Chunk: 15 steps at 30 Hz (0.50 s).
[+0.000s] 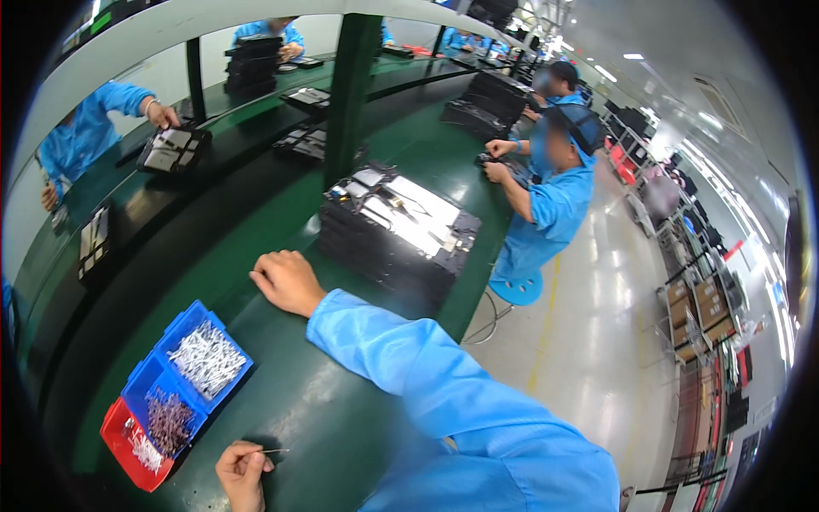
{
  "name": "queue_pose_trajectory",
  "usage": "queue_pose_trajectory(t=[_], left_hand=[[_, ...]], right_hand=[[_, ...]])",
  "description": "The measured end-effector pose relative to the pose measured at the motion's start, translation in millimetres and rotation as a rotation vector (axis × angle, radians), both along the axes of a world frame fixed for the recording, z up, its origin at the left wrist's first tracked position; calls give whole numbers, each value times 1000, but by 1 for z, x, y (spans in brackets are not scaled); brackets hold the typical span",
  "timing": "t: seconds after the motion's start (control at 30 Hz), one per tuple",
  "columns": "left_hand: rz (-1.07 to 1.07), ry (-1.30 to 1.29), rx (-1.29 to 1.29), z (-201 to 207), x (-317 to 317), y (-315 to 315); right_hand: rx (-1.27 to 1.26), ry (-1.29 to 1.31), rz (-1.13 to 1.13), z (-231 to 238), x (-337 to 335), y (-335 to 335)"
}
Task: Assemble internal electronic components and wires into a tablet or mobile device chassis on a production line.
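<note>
Near the lower edge, my left hand (pixel 242 474) is closed in a pinch between thumb and forefinger. A thin, pale, needle-like piece (pixel 276 450) sticks out of it to the right, and its exact kind is too small to make out. My right hand (pixel 288 282) rests palm down on the green worktop (pixel 299 375), holding nothing, with its thumb apart and fingers loosely bent. Left of my hands stand two blue bins (pixel 175 328), one with small white pieces (pixel 207 358), the other with brownish-purple ones (pixel 169 421). A red bin (pixel 128 465) with small white pieces adjoins them.
Beyond my right hand stands a stack of black trays (pixel 384 256) with silvery flat parts on top. A green post (pixel 350 102) rises behind it. Along the left runs a dark conveyor (pixel 68 333) carrying trays. Co-workers in blue sit across and at the right (pixel 554 196).
</note>
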<state>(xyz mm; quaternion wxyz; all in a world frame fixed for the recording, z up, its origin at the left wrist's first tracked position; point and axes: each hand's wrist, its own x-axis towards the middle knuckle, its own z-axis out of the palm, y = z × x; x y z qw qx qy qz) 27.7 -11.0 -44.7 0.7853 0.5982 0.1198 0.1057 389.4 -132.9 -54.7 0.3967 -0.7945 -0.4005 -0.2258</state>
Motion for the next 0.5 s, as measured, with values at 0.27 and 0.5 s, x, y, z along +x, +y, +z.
queue_pose_trajectory(t=[0.27,0.5], left_hand=[[-22,120,68,24,2,-3],[21,0,-11,0,3,-2]], right_hand=[[3,186,-103,-4,8,-5],[179,242,-156,-5,8,-4]])
